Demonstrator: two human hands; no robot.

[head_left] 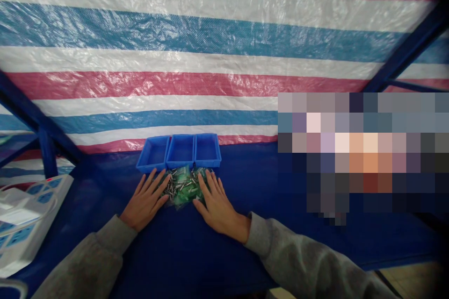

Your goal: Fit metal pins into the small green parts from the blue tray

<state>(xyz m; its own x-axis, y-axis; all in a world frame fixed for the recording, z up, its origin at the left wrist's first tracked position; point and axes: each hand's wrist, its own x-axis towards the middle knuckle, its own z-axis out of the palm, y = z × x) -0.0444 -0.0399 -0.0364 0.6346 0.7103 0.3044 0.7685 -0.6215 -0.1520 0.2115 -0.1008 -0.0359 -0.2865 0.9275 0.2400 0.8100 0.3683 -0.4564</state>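
Note:
A loose pile of small metal pieces, perhaps screws (170, 186), lies on the blue table together with clear and green plastic bags (187, 191). My left hand (144, 200) rests flat at the left side of the pile, fingers spread, its fingertips touching the edge. On the opposite side, my right hand (215, 203) lies with fingers stretched out, the fingertips over the bags' right edge. Neither hand grips anything. Just beyond the pile stand three blue plastic bins in a row: left (151, 168), middle (180, 165) and right (207, 164).
A white power strip (52, 208) with blue sockets and a white plug lies at the left on the blue table (168, 252). Striped plastic sheeting (175, 84) hangs behind. Blue frame bars (47, 149) slant at both sides. A pixelated patch hides the right area.

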